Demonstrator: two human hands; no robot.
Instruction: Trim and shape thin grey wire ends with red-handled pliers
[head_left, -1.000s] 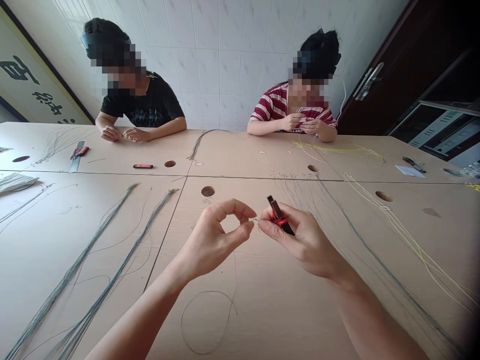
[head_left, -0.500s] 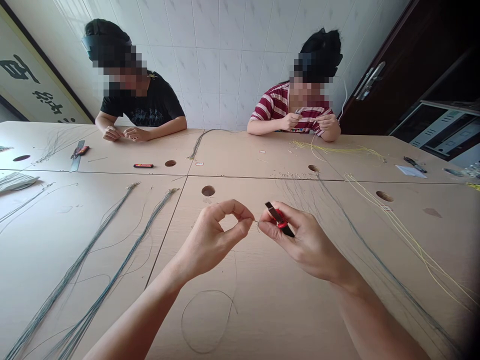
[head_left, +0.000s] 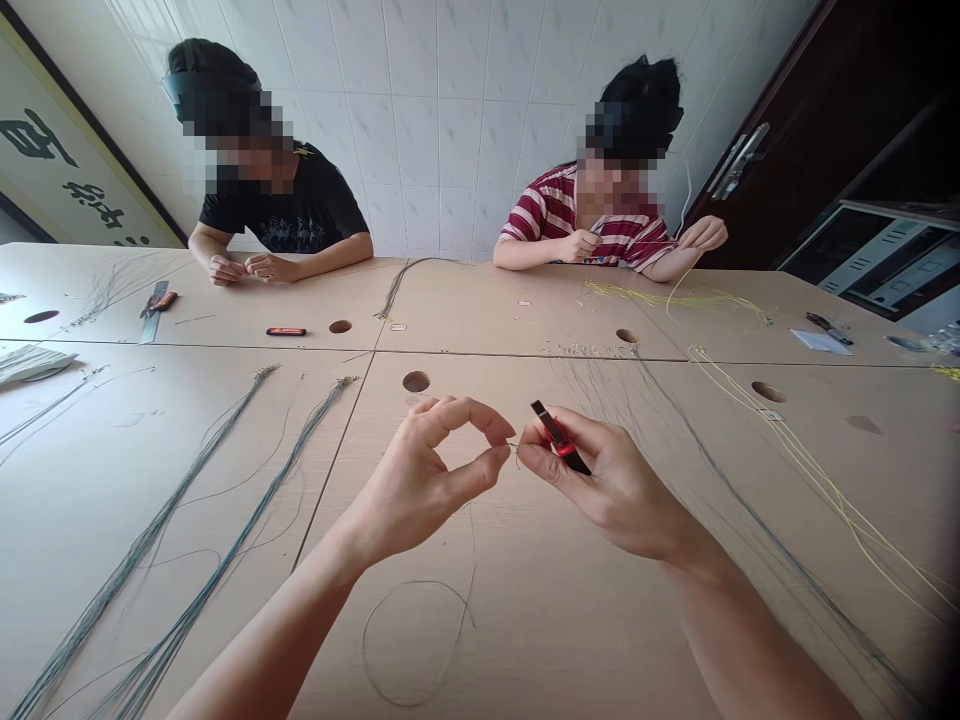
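Observation:
My left hand [head_left: 431,475] is held above the table with thumb and forefinger pinched on the end of a thin grey wire [head_left: 411,640], which loops down onto the tabletop below. My right hand [head_left: 611,480] faces it, a few centimetres away, fingers closed around a small black and red tool [head_left: 559,438] whose black tip sticks up to the left. The right forefinger and thumb also pinch at the wire end between the two hands.
Bundles of grey wire [head_left: 195,560] lie on the wooden table [head_left: 112,470] to the left, more grey wire [head_left: 757,530] and yellow wire [head_left: 825,480] to the right. Two people sit across, one in black [head_left: 292,215], one in stripes [head_left: 592,225]. Round holes [head_left: 415,382] dot the table.
My hands have barely moved; the left fingers shifted a little at the wire end. The person in stripes has stretched one hand out to the right, pulling a yellow wire.

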